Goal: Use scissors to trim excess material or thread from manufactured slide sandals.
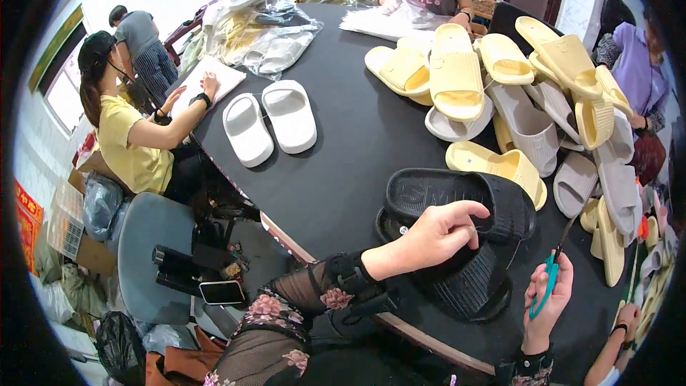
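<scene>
My left hand (434,238) is bent over a small pile of black slippers in front of me, fingers curled at the upper black slipper (443,193). Its fingertips are partly hidden, with one finger stuck out. Under that slipper lies another black slipper (471,282) with a ribbed strap. A thin thread hangs beside the straps. To the right, my right hand (549,300) grips teal-handled scissors (545,286), their dark blades pointing away from me. A yellow slipper (493,161) rests just beyond the black ones.
A heap of yellow slippers (457,71) and grey slippers (525,125) covers the right side. White slippers (289,116) stand farther left, near bagged goods (264,36). Co-workers sit or stand around the table (336,193). A grey chair (153,257) stands at left.
</scene>
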A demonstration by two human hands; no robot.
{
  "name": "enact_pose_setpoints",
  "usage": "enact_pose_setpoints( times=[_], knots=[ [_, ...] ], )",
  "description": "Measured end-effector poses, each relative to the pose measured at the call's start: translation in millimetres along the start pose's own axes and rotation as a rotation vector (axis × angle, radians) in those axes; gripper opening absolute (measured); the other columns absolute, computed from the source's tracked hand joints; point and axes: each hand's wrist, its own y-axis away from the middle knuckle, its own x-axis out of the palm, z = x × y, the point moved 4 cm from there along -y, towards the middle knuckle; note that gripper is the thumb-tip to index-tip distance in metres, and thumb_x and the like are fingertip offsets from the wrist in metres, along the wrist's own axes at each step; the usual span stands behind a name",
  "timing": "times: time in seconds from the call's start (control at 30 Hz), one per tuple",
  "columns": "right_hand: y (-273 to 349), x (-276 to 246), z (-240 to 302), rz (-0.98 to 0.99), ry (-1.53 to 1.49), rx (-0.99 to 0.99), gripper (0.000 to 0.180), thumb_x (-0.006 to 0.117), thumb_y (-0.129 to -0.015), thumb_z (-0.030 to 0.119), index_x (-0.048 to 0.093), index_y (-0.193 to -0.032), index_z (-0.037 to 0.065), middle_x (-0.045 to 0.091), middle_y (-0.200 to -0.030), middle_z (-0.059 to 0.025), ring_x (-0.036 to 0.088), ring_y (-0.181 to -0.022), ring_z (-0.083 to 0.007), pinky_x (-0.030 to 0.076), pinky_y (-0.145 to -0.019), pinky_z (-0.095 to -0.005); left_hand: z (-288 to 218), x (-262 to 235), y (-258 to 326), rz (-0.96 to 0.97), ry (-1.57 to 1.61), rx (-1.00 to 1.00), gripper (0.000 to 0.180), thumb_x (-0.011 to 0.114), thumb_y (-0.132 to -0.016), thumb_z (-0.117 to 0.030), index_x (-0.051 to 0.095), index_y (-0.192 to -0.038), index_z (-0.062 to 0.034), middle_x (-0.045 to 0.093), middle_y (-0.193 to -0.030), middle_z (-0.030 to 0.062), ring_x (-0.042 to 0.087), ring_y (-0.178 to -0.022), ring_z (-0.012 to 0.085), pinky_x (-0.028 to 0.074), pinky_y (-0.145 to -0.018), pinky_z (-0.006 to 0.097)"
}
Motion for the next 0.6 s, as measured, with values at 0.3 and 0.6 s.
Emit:
enact_pose_setpoints(
  times=[0.3, 0.6],
  knots=[
    [4.7, -1.2, 4.6, 0.067, 0.015, 0.052, 0.052, 0.061, -0.078, 0.003, 0.04, -0.126, 0.004, 0.054, -0.082, -0.0033, 0.045, -0.054, -0.004, 0.036, -0.042, -0.0153, 0.1, -4.6, -5.5, -0.14, 0.239, -0.143, 0.032, 0.043, -0.08, 0.005, 0.056, -0.109, -0.0004, 0.065, -0.084, 0.0106, 0.048, -0.051, 0.0066, 0.039, -0.045, 0.018],
    [-2.2, 4.8, 7.2, 0.256, -0.112, 0.026, 0.046, 0.064, -0.083, 0.008, 0.042, -0.123, 0.006, 0.056, -0.082, -0.0075, 0.045, -0.052, -0.0061, 0.035, -0.042, -0.0176, -1.6, -9.9, -11.3, -0.255, 0.393, -0.092, 0.029, 0.043, -0.08, 0.008, 0.057, -0.105, 0.001, 0.064, -0.084, 0.0136, 0.046, -0.049, 0.0067, 0.037, -0.046, 0.017]
  ],
)
